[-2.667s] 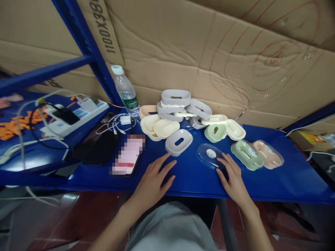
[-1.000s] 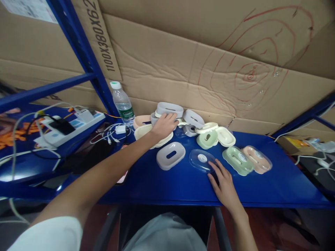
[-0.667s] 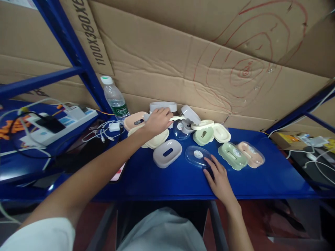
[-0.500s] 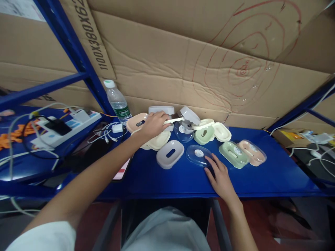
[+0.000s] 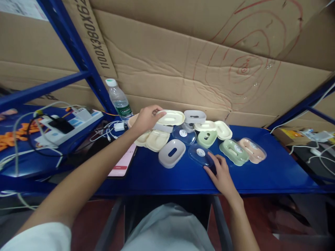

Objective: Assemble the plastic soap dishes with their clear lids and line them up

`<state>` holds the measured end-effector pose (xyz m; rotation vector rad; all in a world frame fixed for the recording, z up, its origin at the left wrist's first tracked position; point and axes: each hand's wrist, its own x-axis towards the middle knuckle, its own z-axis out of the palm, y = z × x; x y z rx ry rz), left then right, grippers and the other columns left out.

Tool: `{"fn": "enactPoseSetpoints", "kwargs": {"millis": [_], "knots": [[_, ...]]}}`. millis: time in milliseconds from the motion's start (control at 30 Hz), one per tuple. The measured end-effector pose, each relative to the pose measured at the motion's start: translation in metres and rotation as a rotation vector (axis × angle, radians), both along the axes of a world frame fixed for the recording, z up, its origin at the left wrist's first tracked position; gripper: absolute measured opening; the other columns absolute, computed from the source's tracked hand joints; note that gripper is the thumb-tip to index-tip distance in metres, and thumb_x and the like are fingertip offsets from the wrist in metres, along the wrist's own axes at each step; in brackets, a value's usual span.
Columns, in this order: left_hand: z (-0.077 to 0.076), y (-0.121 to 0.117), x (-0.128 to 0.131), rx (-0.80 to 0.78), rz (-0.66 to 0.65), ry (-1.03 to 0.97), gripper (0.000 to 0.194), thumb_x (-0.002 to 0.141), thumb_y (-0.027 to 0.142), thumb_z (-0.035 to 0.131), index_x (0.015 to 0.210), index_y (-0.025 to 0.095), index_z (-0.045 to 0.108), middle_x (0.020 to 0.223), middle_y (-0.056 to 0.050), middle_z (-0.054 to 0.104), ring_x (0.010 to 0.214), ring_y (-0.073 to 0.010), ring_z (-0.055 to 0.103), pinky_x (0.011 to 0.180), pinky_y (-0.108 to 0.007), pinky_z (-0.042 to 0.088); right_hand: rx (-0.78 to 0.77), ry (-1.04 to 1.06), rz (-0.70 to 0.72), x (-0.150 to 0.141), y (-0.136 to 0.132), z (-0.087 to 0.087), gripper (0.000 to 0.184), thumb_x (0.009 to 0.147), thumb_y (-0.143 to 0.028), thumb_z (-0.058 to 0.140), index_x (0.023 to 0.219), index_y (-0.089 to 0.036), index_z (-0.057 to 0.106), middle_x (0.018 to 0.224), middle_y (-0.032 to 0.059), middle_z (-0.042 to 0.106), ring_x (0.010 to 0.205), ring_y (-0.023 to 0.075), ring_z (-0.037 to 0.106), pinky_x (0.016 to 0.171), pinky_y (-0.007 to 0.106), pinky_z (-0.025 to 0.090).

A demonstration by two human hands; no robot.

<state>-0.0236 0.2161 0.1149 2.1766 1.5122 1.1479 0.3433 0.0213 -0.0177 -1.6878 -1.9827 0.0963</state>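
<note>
My left hand (image 5: 148, 119) is closed on the near end of a cream soap-dish tray (image 5: 171, 118), holding it over the pile at the back. My right hand (image 5: 221, 172) has its thumb and fingers at the right edge of a clear plastic lid (image 5: 200, 155) with a round sticker. Between my hands lies a grey oval soap-dish base (image 5: 172, 153) with a slot. Other cream trays (image 5: 157, 140), a second clear lid (image 5: 184, 135), a grey base (image 5: 195, 116) and a green base (image 5: 206, 138) lie around the pile.
Two lidded soap dishes, green (image 5: 235, 152) and peach (image 5: 252, 150), lie at the right. A water bottle (image 5: 119, 100), white cables (image 5: 108, 131) and a phone (image 5: 121, 163) are at the left. Cardboard (image 5: 167, 66) stands behind the blue table (image 5: 167, 181).
My left hand went from the table front to the pile and lifted a cream tray out; grey pieces there shifted. My right hand stayed at the clear lid, its fingers now further round the edge.
</note>
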Motion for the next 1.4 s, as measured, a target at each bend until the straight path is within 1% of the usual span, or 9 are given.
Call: {"fn": "enactPoseSetpoints", "kwargs": {"millis": [100,233,400,533,667,867,1033,1200,1400], "knots": [[0.002,-0.026,0.0,-0.028,0.0,-0.2,0.033,0.09,0.048,0.07,0.104,0.018,0.075,0.101,-0.007,0.08,0.092,-0.0219,0.072,0.084,-0.032,0.057,0.029,-0.047,0.019,-0.001,-0.001,0.003,0.061,0.105,-0.056,0.057,0.162,-0.036,0.047,0.153,0.0161,0.048,0.142,0.036,0.053,0.117,0.059,0.046],[-0.012,-0.099,0.003,-0.077,-0.096,-0.24,0.029,0.093,0.047,0.073,0.104,0.02,0.071,0.104,-0.004,0.078,0.089,-0.0193,0.073,0.079,-0.03,0.06,-0.021,-0.074,0.095,-0.002,-0.002,0.007,0.055,0.111,-0.049,0.048,0.164,-0.036,0.044,0.173,0.0126,0.036,0.158,0.0348,0.039,0.124,0.061,0.037],[-0.061,-0.203,0.021,0.121,-0.271,-0.048,0.01,0.103,0.031,0.068,0.107,0.023,0.071,0.108,-0.006,0.076,0.101,-0.0201,0.075,0.091,-0.033,0.062,-0.051,0.064,0.071,0.001,-0.003,0.01,0.055,0.112,-0.047,0.042,0.166,-0.033,0.041,0.174,0.0113,0.037,0.159,0.0313,0.04,0.127,0.058,0.036],[-0.1,-0.246,0.039,0.28,-0.302,0.188,0.008,0.102,0.017,0.066,0.106,0.02,0.072,0.103,-0.008,0.076,0.101,-0.0239,0.074,0.093,-0.039,0.062,-0.079,0.195,0.046,0.006,-0.008,0.014,0.054,0.113,-0.046,0.041,0.165,-0.034,0.042,0.171,0.0071,0.043,0.159,0.0267,0.039,0.13,0.053,0.035],[-0.119,-0.253,0.044,0.243,-0.27,0.31,0.003,0.099,0.019,0.07,0.102,0.019,0.071,0.105,-0.01,0.075,0.101,-0.0269,0.075,0.093,-0.043,0.063,-0.091,0.182,0.074,0.005,-0.011,0.012,0.054,0.113,-0.046,0.043,0.165,-0.034,0.042,0.172,0.0067,0.042,0.159,0.0268,0.039,0.13,0.053,0.035],[-0.118,-0.249,0.032,0.275,-0.23,0.316,0.006,0.102,0.022,0.067,0.104,0.019,0.071,0.106,-0.01,0.077,0.099,-0.0263,0.076,0.09,-0.043,0.063,0.018,-0.034,0.041,0.0,-0.009,0.006,0.052,0.112,-0.037,0.042,0.164,-0.034,0.044,0.178,0.0083,0.028,0.164,0.0341,0.027,0.128,0.063,0.03],[-0.12,-0.259,0.013,0.248,-0.156,0.25,0.008,0.103,0.022,0.065,0.108,0.022,0.07,0.107,-0.01,0.077,0.104,-0.0269,0.076,0.092,-0.042,0.065,0.054,-0.119,0.214,-0.028,-0.005,0.019,0.054,0.111,-0.029,0.045,0.164,-0.038,0.044,0.17,0.0043,0.045,0.161,0.0315,0.035,0.126,0.059,0.035],[-0.12,-0.271,-0.009,0.224,-0.053,0.242,0.01,0.101,0.017,0.066,0.109,0.022,0.07,0.108,-0.01,0.076,0.106,-0.0272,0.076,0.093,-0.042,0.066,0.026,-0.236,0.439,-0.079,0.028,0.035,0.056,0.11,-0.02,0.044,0.164,-0.033,0.045,0.17,0.0053,0.044,0.161,0.0295,0.036,0.129,0.06,0.031],[-0.122,-0.274,-0.018,0.226,-0.044,0.265,0.011,0.102,0.018,0.066,0.113,0.02,0.068,0.111,-0.011,0.074,0.106,-0.0279,0.074,0.092,-0.044,0.066,0.093,-0.304,0.531,-0.106,0.053,0.053,0.029,0.11,-0.021,0.051,0.131,-0.019,0.07,0.143,0.0136,0.07,0.151,0.0313,0.051,0.127,0.061,0.032]]}}
